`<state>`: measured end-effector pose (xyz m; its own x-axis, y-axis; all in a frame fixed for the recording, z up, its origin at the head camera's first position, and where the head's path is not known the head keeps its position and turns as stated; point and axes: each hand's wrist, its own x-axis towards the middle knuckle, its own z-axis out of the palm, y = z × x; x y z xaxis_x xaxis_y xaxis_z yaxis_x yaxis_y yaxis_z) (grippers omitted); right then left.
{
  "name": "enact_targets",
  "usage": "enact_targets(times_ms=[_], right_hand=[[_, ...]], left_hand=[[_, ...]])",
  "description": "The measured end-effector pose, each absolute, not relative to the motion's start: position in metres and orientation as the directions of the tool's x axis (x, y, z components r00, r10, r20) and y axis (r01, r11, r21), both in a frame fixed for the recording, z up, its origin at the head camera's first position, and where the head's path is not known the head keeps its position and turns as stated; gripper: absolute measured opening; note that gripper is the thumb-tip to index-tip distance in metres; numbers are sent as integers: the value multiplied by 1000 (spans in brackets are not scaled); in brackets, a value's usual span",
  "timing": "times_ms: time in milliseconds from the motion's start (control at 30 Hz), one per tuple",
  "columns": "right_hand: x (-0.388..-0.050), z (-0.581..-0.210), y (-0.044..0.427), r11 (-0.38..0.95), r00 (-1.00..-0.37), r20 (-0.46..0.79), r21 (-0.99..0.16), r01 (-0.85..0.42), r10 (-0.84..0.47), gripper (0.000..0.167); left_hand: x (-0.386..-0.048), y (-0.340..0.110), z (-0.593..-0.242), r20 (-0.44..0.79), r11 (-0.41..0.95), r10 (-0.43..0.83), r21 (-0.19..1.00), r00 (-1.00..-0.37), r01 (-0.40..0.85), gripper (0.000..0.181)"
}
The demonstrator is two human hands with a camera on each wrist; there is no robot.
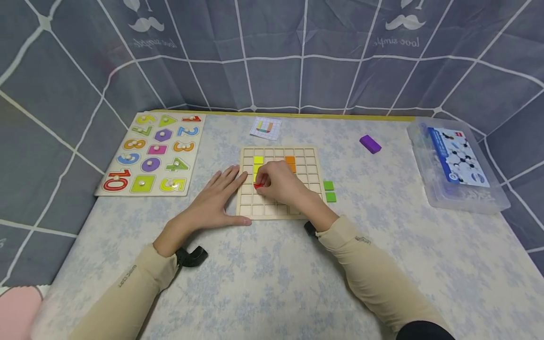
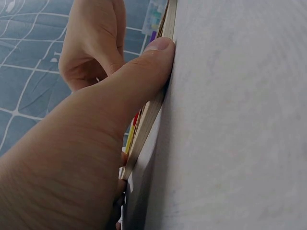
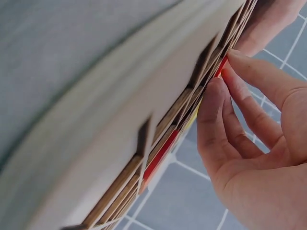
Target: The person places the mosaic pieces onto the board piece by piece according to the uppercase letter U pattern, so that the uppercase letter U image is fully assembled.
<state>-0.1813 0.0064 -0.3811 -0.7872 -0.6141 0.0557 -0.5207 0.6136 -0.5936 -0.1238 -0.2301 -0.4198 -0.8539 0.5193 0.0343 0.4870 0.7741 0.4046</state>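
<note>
Two sleeves [image 1: 142, 278] lie nearest us, cut off by the bottom edge. Beyond them the left hand [image 1: 216, 200] rests, fingers straight, along the left side of the wooden board [image 1: 245, 200], thumb at its near corner. The right hand [image 1: 281, 184] pinches a red tile [image 3: 221, 66] at the board; fingers cover much of it, so we cannot tell whether it is seated. Only the right wrist view shows us a second red tile [image 3: 160, 154]. Yellow tiles [image 1: 258, 160] and orange tiles [image 1: 290, 160] are partly hidden by that hand. Farther off, we barely make out the pattern on a card [image 1: 265, 128].
</note>
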Motion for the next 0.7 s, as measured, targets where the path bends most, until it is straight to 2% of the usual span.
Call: enact_targets(times_ms=[333, 700], right_hand=[[-180, -383, 21, 595, -797, 47, -639, -487, -603, 5], [-185, -379, 89, 588, -855, 61, -700, -405, -516, 6]], left_hand=[[-124, -229, -420, 32, 779, 514, 403, -857, 481, 122], [-125, -228, -421, 35, 781, 510, 399, -859, 480, 124]])
